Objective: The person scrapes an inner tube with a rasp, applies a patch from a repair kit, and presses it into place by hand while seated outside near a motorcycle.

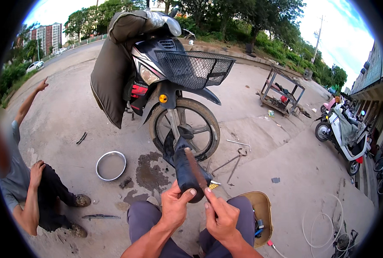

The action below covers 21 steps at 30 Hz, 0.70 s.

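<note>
My left hand (175, 205) is closed around the near end of a black rubber inner tube (183, 175), its thumb on top. The tube is stretched out in front of my knees and runs toward the motorcycle's front wheel (212, 127). In my right hand (222, 216) is a long, flat, rusty file (194, 167), gripped at its near end with the forefinger along it. The file lies lengthwise over the top of the tube, pointing away from me. My right palm hides its handle end.
The motorcycle (155, 64) with a mesh basket (195, 69) stands ahead. A round metal basin (111, 165) is beside wet ground. Metal tools (232, 161) lie right of the wheel. A tan tool bin (264, 215) is by my right knee. Another person (24, 185) sits at left, one arm raised.
</note>
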Tool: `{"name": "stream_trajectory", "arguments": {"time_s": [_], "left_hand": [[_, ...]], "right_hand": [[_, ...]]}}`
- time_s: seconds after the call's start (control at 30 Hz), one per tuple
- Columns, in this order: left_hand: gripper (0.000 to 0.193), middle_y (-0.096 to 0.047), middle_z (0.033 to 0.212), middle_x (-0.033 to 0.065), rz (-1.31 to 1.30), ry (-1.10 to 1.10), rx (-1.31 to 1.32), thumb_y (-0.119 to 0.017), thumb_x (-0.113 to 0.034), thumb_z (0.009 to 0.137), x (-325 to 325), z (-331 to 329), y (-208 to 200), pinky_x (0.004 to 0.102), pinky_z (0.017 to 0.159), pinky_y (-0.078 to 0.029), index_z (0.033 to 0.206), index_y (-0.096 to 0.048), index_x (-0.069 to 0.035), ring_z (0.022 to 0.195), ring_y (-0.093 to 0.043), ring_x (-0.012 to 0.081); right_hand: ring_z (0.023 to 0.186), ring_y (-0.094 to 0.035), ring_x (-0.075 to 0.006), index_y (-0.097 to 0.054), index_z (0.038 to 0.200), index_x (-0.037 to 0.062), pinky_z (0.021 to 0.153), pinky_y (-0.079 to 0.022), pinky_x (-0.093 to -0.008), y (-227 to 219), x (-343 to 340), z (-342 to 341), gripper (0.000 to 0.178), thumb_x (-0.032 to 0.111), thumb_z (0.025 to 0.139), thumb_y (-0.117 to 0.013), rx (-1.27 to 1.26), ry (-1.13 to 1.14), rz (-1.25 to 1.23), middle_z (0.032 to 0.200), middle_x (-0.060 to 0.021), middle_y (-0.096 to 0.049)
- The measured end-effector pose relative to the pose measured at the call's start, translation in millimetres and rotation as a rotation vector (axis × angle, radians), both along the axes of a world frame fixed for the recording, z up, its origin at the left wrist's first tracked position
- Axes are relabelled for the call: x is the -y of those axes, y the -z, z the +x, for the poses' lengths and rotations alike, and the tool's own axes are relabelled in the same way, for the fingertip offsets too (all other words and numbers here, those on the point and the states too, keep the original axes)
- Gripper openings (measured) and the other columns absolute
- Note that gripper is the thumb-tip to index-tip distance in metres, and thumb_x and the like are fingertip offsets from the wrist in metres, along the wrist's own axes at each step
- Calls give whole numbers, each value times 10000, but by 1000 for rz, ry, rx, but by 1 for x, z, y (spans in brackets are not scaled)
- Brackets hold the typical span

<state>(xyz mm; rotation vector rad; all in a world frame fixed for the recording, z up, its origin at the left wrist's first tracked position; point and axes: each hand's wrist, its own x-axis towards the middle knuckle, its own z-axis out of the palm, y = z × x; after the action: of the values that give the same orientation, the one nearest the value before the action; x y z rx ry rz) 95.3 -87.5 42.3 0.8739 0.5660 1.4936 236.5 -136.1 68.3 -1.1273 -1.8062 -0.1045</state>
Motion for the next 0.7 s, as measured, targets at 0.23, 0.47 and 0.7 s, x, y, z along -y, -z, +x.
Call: {"name": "stream_trajectory", "arguments": {"time_s": [0.23, 0.47, 0.7], "left_hand": [[195, -619, 1230, 63, 49, -4, -15, -652, 54, 881, -4, 6, 0, 276, 924, -470, 1065, -715, 49, 1052, -599, 129], [190, -600, 1255, 62, 53, -19, -23, -640, 49, 892, 1, 2, -4, 286, 929, -474, 1068, -714, 51, 1055, -597, 132], [189, -614, 1226, 59, 72, -6, -59, -671, 53, 873, -3, 1, 0, 285, 925, -474, 1056, -719, 50, 1057, -593, 130]], "right_hand": [[478, -536, -224, -674, 1203, -1, 471, -422, -324, 23, 30, 2, 432, -70, 777, -669, 24, 67, -49, 633, -81, -545], [462, -527, -228, -676, 1198, -3, 460, -412, -335, 24, 38, 2, 437, -64, 765, -680, 39, 65, 8, 618, -77, -544], [452, -493, -216, -676, 1258, 70, 453, -389, -331, 11, 1, -5, 492, -4, 773, -699, -31, 64, 18, 611, -50, -498]]}}
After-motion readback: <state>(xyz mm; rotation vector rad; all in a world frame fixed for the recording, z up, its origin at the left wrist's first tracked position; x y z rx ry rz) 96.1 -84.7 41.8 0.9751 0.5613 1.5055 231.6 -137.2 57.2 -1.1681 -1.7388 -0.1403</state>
